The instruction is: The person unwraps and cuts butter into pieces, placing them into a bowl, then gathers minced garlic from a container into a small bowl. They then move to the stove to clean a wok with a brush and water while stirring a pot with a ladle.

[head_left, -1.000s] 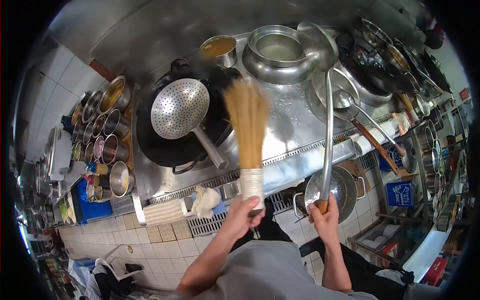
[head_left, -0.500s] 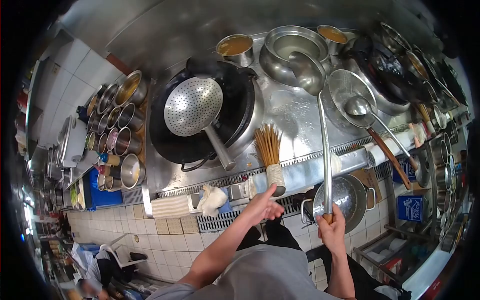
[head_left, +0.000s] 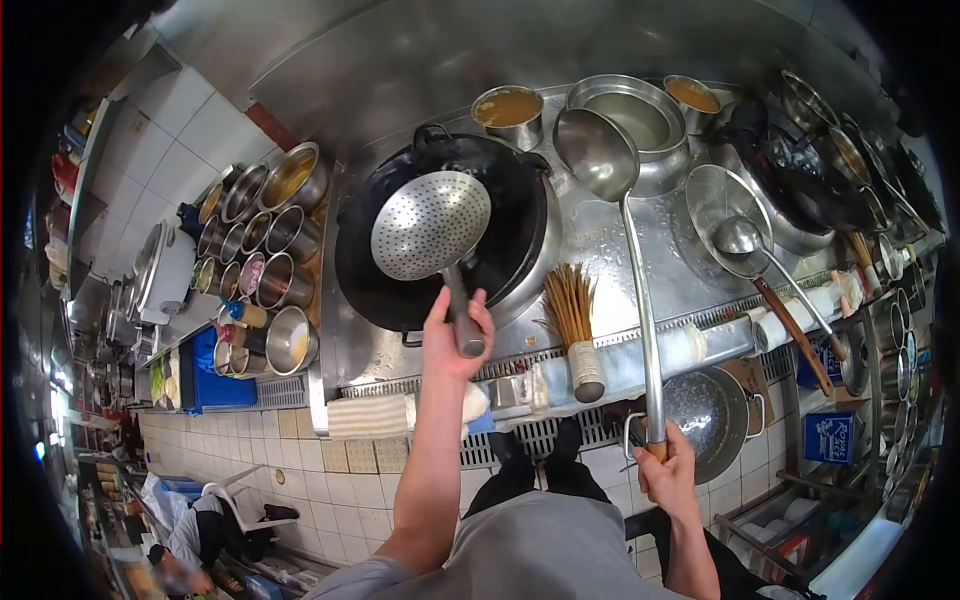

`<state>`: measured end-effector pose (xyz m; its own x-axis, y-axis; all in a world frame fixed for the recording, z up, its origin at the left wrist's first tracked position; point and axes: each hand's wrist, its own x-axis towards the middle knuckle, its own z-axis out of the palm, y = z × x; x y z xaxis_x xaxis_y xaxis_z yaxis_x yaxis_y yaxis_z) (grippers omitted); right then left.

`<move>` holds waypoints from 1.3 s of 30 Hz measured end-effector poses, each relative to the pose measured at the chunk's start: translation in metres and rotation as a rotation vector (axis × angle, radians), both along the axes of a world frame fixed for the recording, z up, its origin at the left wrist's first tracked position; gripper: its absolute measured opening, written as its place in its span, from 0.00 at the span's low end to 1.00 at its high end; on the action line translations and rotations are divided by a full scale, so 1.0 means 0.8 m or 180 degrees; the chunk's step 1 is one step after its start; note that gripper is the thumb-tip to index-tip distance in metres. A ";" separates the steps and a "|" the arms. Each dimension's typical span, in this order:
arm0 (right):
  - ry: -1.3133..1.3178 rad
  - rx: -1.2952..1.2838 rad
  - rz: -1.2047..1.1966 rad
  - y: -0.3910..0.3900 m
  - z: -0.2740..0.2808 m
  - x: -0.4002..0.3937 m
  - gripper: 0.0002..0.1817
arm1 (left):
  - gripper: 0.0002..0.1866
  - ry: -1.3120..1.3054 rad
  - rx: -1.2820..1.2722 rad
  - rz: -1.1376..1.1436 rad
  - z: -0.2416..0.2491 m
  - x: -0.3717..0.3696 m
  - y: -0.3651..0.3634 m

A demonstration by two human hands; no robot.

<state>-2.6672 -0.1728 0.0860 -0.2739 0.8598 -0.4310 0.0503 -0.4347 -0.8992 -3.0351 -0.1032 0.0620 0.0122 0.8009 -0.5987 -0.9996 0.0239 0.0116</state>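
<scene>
My left hand [head_left: 456, 335] is closed around the grey handle of a large perforated strainer [head_left: 432, 225], its fingers showing on both sides. The strainer's round bowl rests over a black wok [head_left: 365, 290] on the steel range. In my right hand [head_left: 667, 465] is the wooden end of a long-handled ladle [head_left: 597, 153]. Its metal bowl hangs over the range beside the wide steel pot [head_left: 668, 160]. Between the two handles, a bamboo wok brush [head_left: 572, 315] lies at the range's front edge.
A mesh strainer [head_left: 708, 200] and smaller ladle [head_left: 738, 236] lie to the right. Several metal containers [head_left: 292, 232] crowd the left counter. A two-handled pot [head_left: 712, 425] sits low in front. Behind the wok is a pot of brown liquid [head_left: 508, 105]. A seated person [head_left: 195, 530] is at lower left.
My left hand has moved from near the brush up and left onto the strainer's handle, and its fingers have closed. The ladle's bowl has swung left relative to the wide pot. The view has shifted.
</scene>
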 end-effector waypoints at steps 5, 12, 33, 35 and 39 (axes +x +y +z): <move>0.0089 -0.0005 0.0253 -0.007 -0.006 -0.027 0.25 | 0.10 0.1240 -0.0027 -0.0335 0.005 -0.062 -0.035; -0.0261 0.0532 0.0838 0.029 -0.001 -0.098 0.26 | 0.09 0.5079 -0.1533 -0.0413 0.031 -0.128 -0.096; 0.0103 0.0207 0.0694 0.053 -0.040 -0.166 0.33 | 0.09 0.2786 -0.0939 -0.0877 0.041 -0.089 -0.095; 0.0106 0.0104 0.0703 0.056 -0.033 -0.158 0.34 | 0.08 0.2557 -0.0945 -0.0851 0.038 -0.095 -0.102; 0.0077 0.0066 0.0761 0.064 -0.032 -0.147 0.35 | 0.04 0.1195 -0.0557 -0.0990 0.041 -0.110 -0.119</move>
